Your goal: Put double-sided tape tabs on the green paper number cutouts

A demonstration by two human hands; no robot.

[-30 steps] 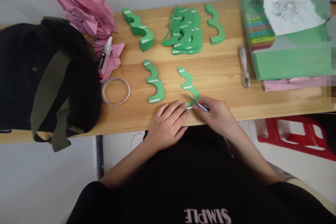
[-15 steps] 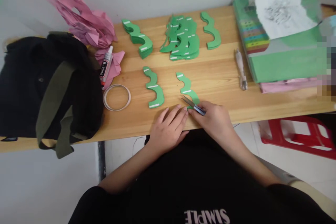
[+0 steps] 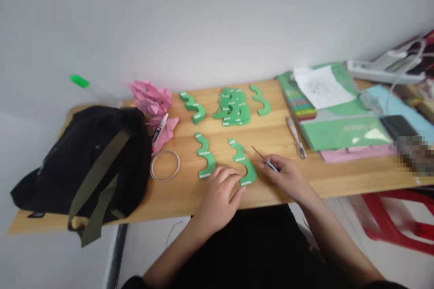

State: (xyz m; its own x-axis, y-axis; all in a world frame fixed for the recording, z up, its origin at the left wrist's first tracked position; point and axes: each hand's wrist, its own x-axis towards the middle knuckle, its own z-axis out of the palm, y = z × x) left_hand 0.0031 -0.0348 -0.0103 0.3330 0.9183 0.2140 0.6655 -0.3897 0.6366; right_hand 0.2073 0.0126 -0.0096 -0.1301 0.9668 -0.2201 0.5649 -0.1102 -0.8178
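My left hand [image 3: 220,189] rests on the wooden table [image 3: 271,194] with fingers bent, its fingertips touching the near end of a green wavy paper piece [image 3: 243,162] with white strips. My right hand [image 3: 288,176] is closed on thin tweezers [image 3: 262,158] that point up and left, lifted clear of that piece. A second green wavy piece [image 3: 205,160] lies just left of my left hand.
More green pieces sit further back: a small stack [image 3: 193,107], a pile [image 3: 233,107] and a single one [image 3: 260,100]. A tape ring [image 3: 165,165], glue tube [image 3: 158,133], pink scraps [image 3: 151,97], black bag [image 3: 84,162], pen tool [image 3: 296,137], paper pads [image 3: 335,122], red stool [image 3: 400,221].
The camera has tilted up, showing more wall. My right hand has pulled the tweezers off the green piece to the right. My left hand stays at the piece's near end.
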